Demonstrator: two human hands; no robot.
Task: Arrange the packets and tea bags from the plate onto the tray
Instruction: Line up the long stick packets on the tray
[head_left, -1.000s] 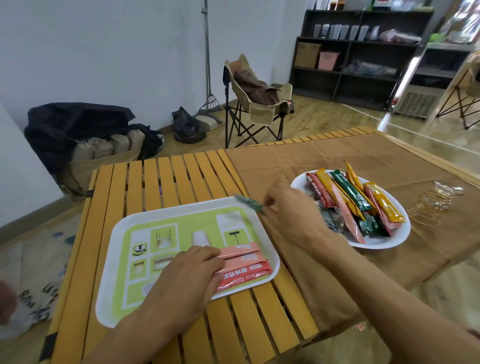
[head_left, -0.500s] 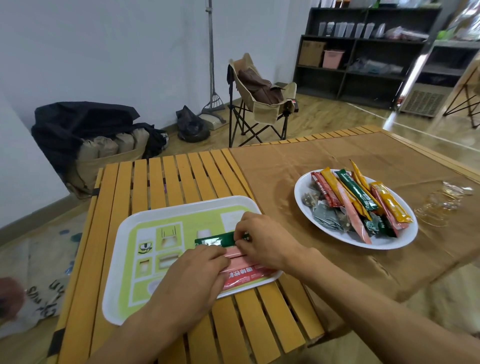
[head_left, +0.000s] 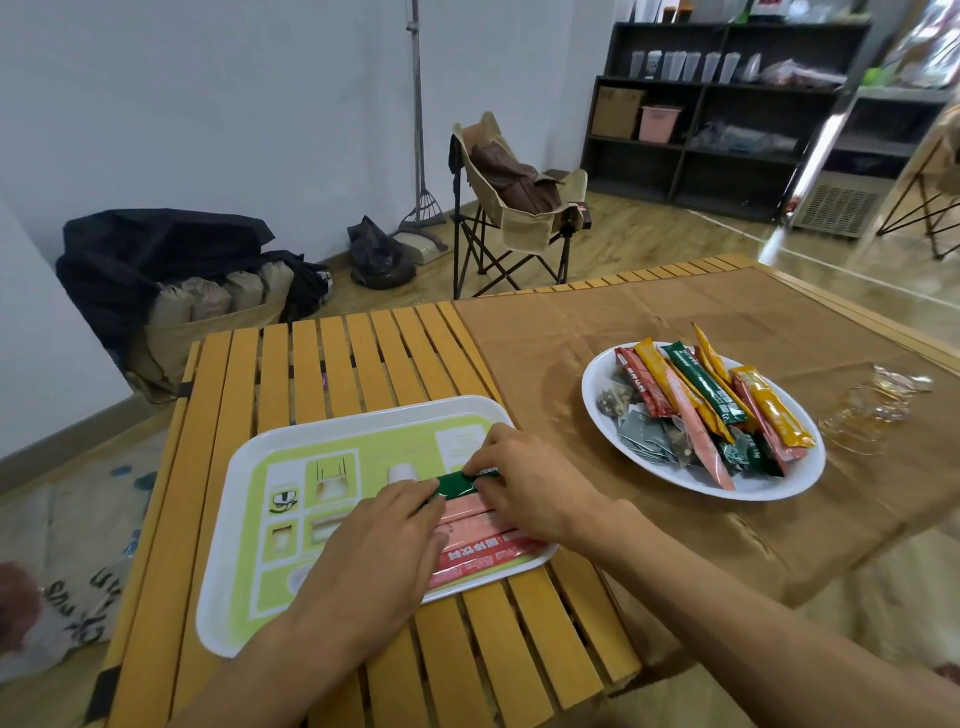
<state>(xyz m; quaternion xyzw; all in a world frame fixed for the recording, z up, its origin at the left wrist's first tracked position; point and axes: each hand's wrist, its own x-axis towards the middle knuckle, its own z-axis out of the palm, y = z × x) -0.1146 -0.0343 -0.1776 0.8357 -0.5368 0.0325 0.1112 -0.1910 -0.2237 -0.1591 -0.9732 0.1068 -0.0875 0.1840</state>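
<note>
Both hands work on the tray (head_left: 249, 467): the right hand (head_left: 530, 483) pinches a green packet (head_left: 456, 484), and the left hand (head_left: 384, 540) presses it with flat fingers. Pink packets (head_left: 483, 540) lie just nearer; the plate (head_left: 800, 480) sits right.

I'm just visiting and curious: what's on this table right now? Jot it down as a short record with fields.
Surface: slatted wooden table, brown cloth over its right part
Tray: white and green tray on the slats
On tray: pink packets side by side, green packet beyond them
Left hand: left hand resting on the packets, fingertips at the green one
Right hand: right hand pinching the green packet's right end
Plate: white plate on the cloth, holding mixed stick packets and tea bags
</note>
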